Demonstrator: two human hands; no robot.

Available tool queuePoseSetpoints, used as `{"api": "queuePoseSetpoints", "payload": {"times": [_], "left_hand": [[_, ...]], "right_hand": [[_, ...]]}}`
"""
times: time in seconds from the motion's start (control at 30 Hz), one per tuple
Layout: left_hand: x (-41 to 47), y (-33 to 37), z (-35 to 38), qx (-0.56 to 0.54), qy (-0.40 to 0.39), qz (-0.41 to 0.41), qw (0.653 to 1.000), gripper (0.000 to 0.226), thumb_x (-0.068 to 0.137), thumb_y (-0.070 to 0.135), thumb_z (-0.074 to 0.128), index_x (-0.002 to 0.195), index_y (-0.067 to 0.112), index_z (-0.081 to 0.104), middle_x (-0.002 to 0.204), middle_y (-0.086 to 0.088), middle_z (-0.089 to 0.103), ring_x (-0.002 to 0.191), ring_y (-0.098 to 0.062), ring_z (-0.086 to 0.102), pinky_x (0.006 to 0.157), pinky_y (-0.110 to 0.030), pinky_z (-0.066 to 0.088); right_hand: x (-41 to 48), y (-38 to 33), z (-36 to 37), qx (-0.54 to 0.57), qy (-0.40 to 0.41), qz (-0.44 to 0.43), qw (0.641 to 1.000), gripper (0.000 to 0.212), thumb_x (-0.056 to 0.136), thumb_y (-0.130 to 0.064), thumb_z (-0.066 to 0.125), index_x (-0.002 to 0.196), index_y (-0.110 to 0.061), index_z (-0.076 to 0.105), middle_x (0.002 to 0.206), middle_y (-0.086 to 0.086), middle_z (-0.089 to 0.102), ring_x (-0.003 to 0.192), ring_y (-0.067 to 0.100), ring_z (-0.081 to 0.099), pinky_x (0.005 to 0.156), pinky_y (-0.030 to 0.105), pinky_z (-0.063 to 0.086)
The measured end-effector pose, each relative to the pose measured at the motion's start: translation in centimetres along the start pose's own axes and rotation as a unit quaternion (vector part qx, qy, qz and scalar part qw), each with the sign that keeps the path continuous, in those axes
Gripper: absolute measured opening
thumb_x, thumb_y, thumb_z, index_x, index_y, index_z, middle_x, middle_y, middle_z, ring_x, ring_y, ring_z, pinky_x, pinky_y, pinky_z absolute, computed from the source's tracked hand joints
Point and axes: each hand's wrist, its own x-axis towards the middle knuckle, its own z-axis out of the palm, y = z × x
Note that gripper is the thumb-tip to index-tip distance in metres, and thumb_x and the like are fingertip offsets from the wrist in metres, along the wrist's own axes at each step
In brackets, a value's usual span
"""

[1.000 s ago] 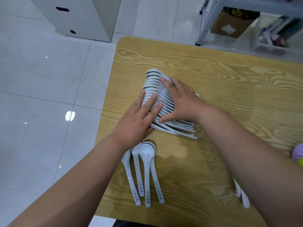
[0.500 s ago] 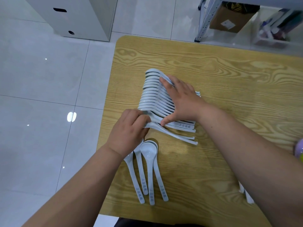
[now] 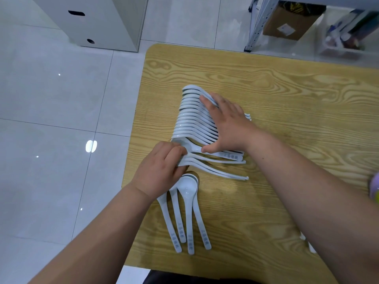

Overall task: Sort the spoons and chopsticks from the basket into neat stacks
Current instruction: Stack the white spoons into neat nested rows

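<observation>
- While the right hand [image 3: 227, 121] lies flat across the nested row [image 3: 188, 119] of white soup spoons, its fingers are straight and pressing on the spoons, with the thumb spread at the row's near end; nothing is gripped.
- Nested row: on the wooden table [image 3: 266, 89], near its left edge, bowls to the left and overlapping one behind another, handles pointing right under the palm.
- Left hand [image 3: 162, 171]: fingers curled round the bowl ends of the splayed spoons [image 3: 215, 169] at the near end of the row, grasping them. Their handles fan out to the right, slightly apart from the row's handles.
- Four loose spoons [image 3: 187, 212] lie just nearer than the left hand, bowls partly under it, handles pointing toward the person, printed marks on the handle ends.
- More white handles [image 3: 310, 245] show beside the right forearm, mostly hidden.
- Right table edge: a purple object [image 3: 375, 187], cut off; cannot identify.
- Floor: grey tiles; white cabinet [image 3: 98, 19] far left; metal rack [image 3: 254, 23] with a cardboard box [image 3: 291, 23] far right.
</observation>
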Motion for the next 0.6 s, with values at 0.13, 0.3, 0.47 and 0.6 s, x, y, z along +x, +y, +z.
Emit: {"api": "queuePoseSetpoints", "payload": {"times": [0.13,0.3,0.47,0.6], "left_hand": [[-0.5,0.7,0.5,-0.005,-0.017,-0.051,0.999,0.028,0.080,0.016,0.076,0.100,0.009,0.058,0.090,-0.006,0.060,0.085,-0.022,0.048,0.072,-0.030,0.043],[0.1,1.5,0.3,-0.013,0.010,-0.154,0.988,0.030,0.078,0.012,0.077,0.103,0.008,0.062,0.114,-0.013,0.051,0.107,-0.026,0.044,0.087,-0.036,0.048],[0.8,2.8,-0.3,-0.110,-0.027,-0.294,0.949,0.032,0.083,0.016,0.077,0.108,0.024,0.059,0.130,0.004,0.033,0.099,-0.008,0.049,0.075,-0.001,0.033],[1.5,3.0,-0.4,-0.188,-0.003,-0.367,0.911,0.032,0.082,0.013,0.078,0.102,0.031,0.061,0.118,0.005,0.042,0.094,0.004,0.050,0.072,0.004,0.036]], "right_hand": [[0.0,-0.1,0.2,-0.004,0.002,0.000,1.000,0.135,0.064,-0.076,0.073,0.155,-0.037,-0.019,0.166,0.001,-0.014,0.154,0.025,-0.007,0.124,0.047,0.001],[-0.1,-0.1,0.3,-0.006,0.000,-0.001,1.000,0.133,0.066,-0.077,0.070,0.155,-0.035,-0.020,0.166,0.001,-0.015,0.154,0.025,-0.008,0.125,0.047,0.001],[-0.2,0.0,0.3,-0.005,-0.002,-0.002,1.000,0.133,0.067,-0.077,0.070,0.156,-0.035,-0.020,0.165,0.000,-0.016,0.154,0.025,-0.009,0.124,0.048,0.001],[-0.3,0.1,0.2,0.009,-0.003,-0.003,1.000,0.132,0.067,-0.077,0.071,0.156,-0.036,-0.017,0.166,-0.001,-0.015,0.154,0.023,-0.009,0.124,0.047,0.000]]}}
